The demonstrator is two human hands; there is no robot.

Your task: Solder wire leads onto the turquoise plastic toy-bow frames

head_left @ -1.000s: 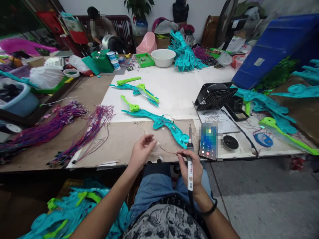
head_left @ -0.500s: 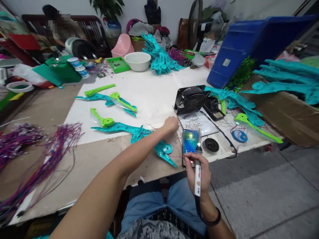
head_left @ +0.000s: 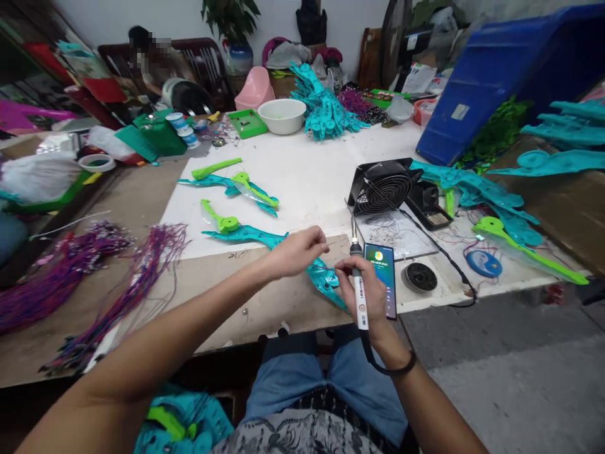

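My right hand [head_left: 366, 291] is wrapped round a soldering iron [head_left: 361, 296], its metal tip pointing up and away. The thumb and forefinger also pinch near a thin reddish wire [head_left: 327, 268] over a teal plastic part [head_left: 324, 282]. My left hand [head_left: 303, 250] is closed above the same part, its fingertips pinched; what they hold, if anything, is too small to make out. Beside my right hand lies a phone [head_left: 388, 284] with its screen lit. A round black tin [head_left: 420, 276] sits to the phone's right.
A black fan [head_left: 382, 186] stands beyond my hands, near a soldering iron stand [head_left: 429, 205]. Teal parts with green pieces [head_left: 253, 189] lie to the left, with bundled wires [head_left: 155, 271]. A blue bin [head_left: 472, 94] leans at right. Another person [head_left: 158, 63] sits at the back.
My left hand has drawn back from near the fan, towards my right hand. My right hand, with the soldering iron, has moved up and left off the phone. The view has shifted left.
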